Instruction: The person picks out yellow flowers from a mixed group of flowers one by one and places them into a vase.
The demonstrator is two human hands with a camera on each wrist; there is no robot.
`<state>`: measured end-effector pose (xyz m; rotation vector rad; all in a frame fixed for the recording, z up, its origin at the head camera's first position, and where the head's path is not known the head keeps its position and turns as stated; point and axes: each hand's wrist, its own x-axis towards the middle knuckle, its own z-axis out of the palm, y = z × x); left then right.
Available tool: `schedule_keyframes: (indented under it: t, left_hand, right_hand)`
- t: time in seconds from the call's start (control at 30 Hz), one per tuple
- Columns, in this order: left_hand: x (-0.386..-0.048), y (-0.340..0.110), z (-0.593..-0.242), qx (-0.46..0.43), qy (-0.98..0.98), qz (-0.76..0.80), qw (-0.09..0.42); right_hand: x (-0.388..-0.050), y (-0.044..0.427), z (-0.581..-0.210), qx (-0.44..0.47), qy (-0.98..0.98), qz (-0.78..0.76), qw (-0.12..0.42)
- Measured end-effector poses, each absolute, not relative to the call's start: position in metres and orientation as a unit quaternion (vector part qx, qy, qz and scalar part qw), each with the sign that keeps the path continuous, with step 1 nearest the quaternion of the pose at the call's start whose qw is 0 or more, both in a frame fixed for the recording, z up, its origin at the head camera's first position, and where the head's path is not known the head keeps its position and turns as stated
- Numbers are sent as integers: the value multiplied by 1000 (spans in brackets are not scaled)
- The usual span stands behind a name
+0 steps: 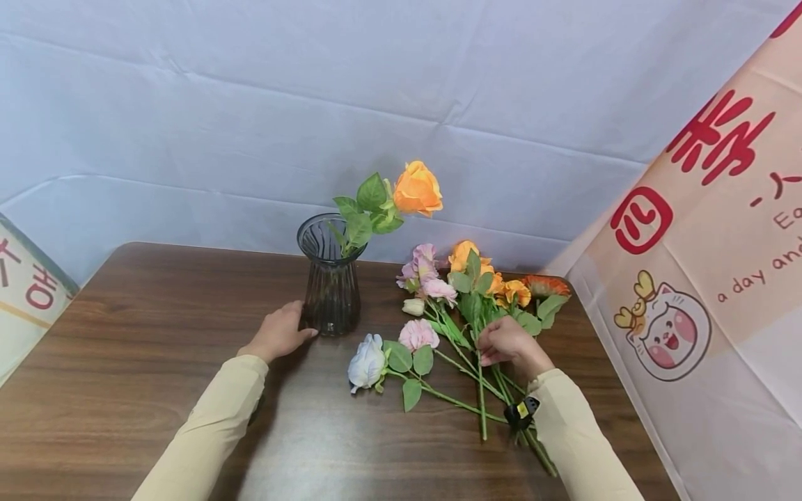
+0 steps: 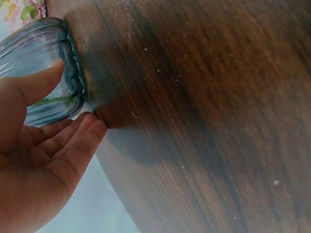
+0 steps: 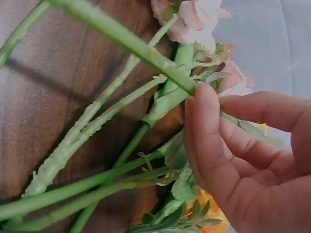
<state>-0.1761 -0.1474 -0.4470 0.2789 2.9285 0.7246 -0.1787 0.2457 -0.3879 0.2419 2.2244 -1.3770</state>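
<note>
A ribbed grey glass vase stands upright near the table's back edge, holding one orange rose that leans right. My left hand is at the vase's lower left side. In the left wrist view its thumb lies along the glass, with the fingers round the other side by the base. Over on the right, my right hand pinches a green flower stem between thumb and fingertips. That stem slants above other stems; which bloom it bears is unclear, with leaves crowding the top.
Loose flowers lie around my right hand: a pale blue rose, a pink flower, a purple flower, orange flowers. A white cloth hangs behind the brown table; a printed banner hangs right.
</note>
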Motion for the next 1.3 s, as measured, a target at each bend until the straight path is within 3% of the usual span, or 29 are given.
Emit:
schedule_keyframes:
  t: [0.63,1.3]
  left_hand:
    - [-177,-148,-448,88,967,229,65]
    - [-176,-146,-446,88,967,230,63]
  right_hand:
    - [-174,249,-367,66,820,-508,257]
    - [-175,253,-371,71,799,-537,262]
